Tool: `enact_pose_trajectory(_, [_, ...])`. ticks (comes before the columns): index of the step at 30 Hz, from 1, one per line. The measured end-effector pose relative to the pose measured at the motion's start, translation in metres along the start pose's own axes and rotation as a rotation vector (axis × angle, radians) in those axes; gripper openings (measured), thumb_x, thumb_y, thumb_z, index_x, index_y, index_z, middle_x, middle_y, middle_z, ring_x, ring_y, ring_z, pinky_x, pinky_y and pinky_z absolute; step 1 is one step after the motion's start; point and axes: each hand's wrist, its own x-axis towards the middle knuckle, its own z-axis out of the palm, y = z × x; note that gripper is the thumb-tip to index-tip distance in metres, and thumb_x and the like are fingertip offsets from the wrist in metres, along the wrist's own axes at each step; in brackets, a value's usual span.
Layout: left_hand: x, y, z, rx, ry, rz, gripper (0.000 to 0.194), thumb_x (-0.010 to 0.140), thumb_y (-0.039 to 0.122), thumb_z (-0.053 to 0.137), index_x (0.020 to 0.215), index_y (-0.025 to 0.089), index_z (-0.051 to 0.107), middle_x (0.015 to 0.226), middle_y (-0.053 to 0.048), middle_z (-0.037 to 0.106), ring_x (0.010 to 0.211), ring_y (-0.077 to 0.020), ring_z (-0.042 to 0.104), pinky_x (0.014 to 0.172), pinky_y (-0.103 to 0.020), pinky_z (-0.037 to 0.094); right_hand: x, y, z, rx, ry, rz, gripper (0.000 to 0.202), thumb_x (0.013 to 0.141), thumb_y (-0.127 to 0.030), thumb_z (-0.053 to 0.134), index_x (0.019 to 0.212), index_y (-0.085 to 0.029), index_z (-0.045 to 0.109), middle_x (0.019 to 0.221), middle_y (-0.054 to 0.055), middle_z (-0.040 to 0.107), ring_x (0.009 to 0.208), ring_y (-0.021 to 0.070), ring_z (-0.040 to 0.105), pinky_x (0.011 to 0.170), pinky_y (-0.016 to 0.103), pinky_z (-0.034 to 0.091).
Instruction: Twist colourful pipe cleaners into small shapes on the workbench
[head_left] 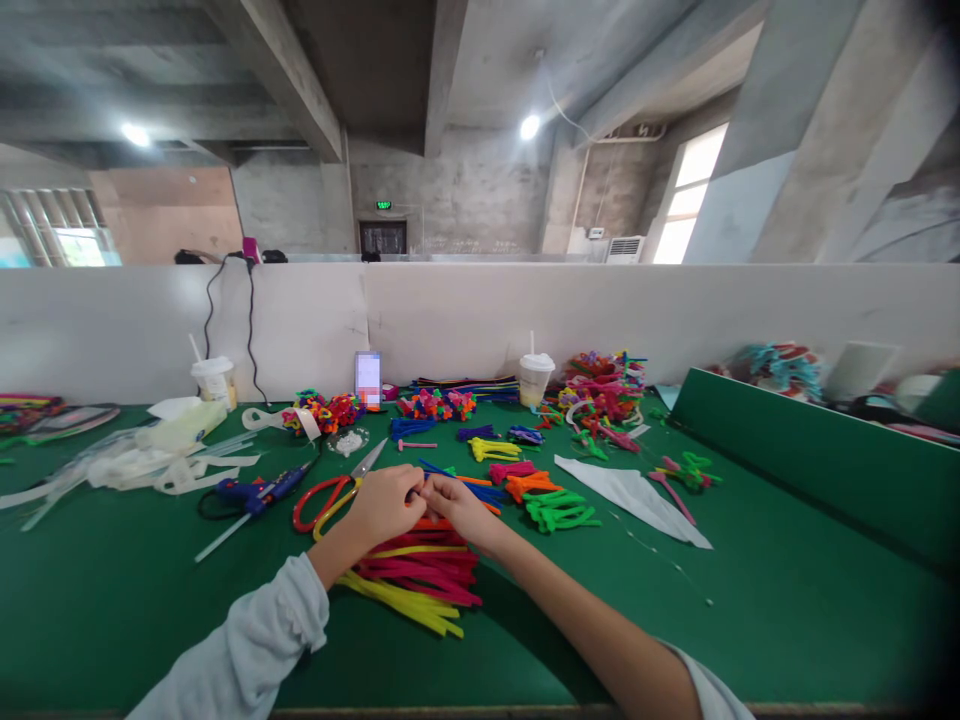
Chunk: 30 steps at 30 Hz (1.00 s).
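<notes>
My left hand (390,505) and my right hand (456,508) meet fingertip to fingertip over the green table, both closed. What they pinch is too small and hidden to name. Below them lies a pile of red, pink and yellow pipe cleaners (420,572). Scissors (327,503) with red and yellow handles rest beside my left hand, partly covered by it. Blue and orange pipe cleaners (487,490) lie just behind my right hand. Right of them are bent bundles in pink (512,470), orange (532,486) and green (561,511), with a yellow one (495,450) farther back.
A blue glue gun (266,492) and white strips (180,470) lie at left. Two lidded cups (535,380), a phone (368,378) and colourful clusters (600,390) line the back. White cloth (634,498) lies at right, before a green divider (810,450).
</notes>
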Motion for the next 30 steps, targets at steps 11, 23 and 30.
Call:
enact_pose_trajectory(11, [0.001,-0.007,-0.002,0.011,0.019,-0.027,0.009,0.069,0.016,0.044,0.064,0.019,0.050,0.064,-0.001,0.055,0.060,-0.0138,0.049,0.055,-0.023,0.030,-0.002,-0.010,0.000,0.032,0.014,0.008,0.044,0.068,-0.059,0.051,0.060,-0.018,0.039,0.053,-0.005,0.042,0.049,0.0076,0.035,0.050,0.022,0.026])
enact_pose_trajectory(23, [0.007,-0.012,-0.005,-0.299,0.043,-0.070,0.012,0.074,0.023,0.046,0.078,0.018,0.056,0.073,-0.002,0.061,0.068,-0.0151,0.054,0.063,-0.024,0.039,0.001,-0.001,-0.008,0.076,0.067,0.030,0.038,0.070,-0.054,0.053,0.063,-0.017,0.045,0.052,-0.005,0.045,0.048,0.0073,0.038,0.052,0.022,0.028])
enact_pose_trajectory(30, [0.008,-0.008,-0.010,-0.443,-0.006,-0.110,0.013,0.075,0.025,0.044,0.073,0.016,0.053,0.063,0.002,0.054,0.060,-0.0114,0.049,0.057,-0.021,0.037,0.000,-0.002,-0.008,0.126,0.053,0.025,0.037,0.068,-0.051,0.057,0.062,-0.017,0.043,0.056,-0.004,0.046,0.049,0.0068,0.039,0.053,0.021,0.029])
